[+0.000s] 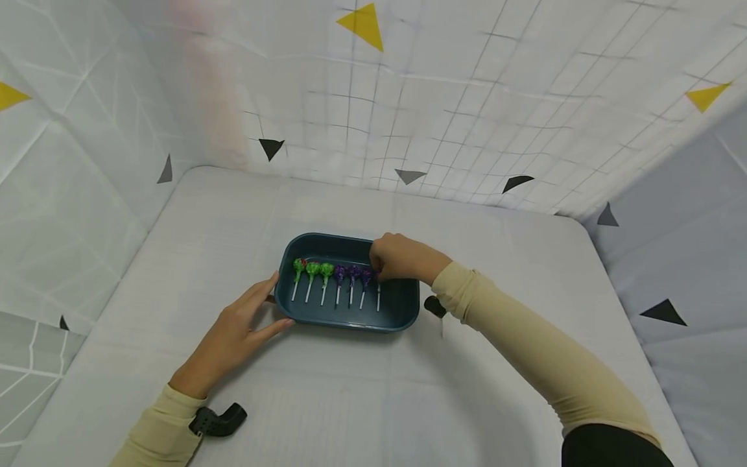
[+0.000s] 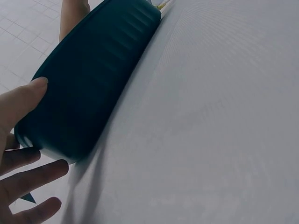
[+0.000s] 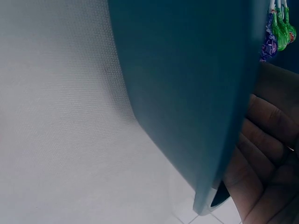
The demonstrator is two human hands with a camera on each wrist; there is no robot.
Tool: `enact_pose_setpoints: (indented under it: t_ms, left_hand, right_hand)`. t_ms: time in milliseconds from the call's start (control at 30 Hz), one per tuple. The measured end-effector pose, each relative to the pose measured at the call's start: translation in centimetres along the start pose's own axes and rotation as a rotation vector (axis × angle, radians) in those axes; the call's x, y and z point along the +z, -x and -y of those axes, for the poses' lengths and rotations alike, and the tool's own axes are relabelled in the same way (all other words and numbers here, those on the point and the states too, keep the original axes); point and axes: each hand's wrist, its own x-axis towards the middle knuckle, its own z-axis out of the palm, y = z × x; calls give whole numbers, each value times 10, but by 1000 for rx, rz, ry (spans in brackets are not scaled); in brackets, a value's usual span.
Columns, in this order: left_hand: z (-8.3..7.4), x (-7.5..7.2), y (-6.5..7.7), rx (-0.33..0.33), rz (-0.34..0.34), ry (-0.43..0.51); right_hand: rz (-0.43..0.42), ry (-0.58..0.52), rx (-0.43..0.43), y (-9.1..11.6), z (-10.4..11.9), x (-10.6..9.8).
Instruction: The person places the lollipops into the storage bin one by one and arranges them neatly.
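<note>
A dark teal tray [image 1: 356, 319] stands on the white table. In it lies a row of lollipops: three in green wrappers [image 1: 312, 268], then several in purple wrappers [image 1: 353, 272], white sticks toward me. My right hand [image 1: 403, 257] reaches over the tray's right part, fingers curled, and pinches the rightmost lollipop [image 1: 379, 299]; its head is hidden under the fingers. At the tray's left end rests my left hand [image 1: 236, 331], thumb and fingers spread around the corner. In the left wrist view the left thumb [image 2: 32, 93] lies against the tray's side and the fingers are fairly straight.
White cloth walls [image 1: 443, 97] with yellow, grey and black triangles rise behind and beside the white table [image 1: 327, 402]. A black wrist device [image 1: 218, 420] sits on the left sleeve, and another black piece [image 1: 434, 306] shows by the right cuff.
</note>
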Motion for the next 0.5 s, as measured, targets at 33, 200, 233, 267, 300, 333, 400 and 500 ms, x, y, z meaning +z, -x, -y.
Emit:
enact_pose_setpoints:
  t_ms: [33,200,233,267,300,333,400,500]
  left_hand:
    - [0,0,0,-1,0,0]
    - [1,1,2,0,-1,0]
    - [1,1,2,0,-1,1]
    - [1,1,2,1,-2,1]
    - [1,1,2,2,-3,0]
    - [1,1,3,3,-3,1]
    - [2,2,3,5,-3,2]
    - [2,3,4,4,-2,0]
  right_hand:
    - [1,1,-1,0,0,0]
    - [3,2,-4,0,0,2]
    - [4,2,-5,0,0,2]
    - [3,4,-5,0,1,2]
    - [2,5,-5,0,1,2]
    - [1,9,-5,1,1,3]
    - [0,9,0,1,1,3]
    - [-3,10,3,1,1,4]
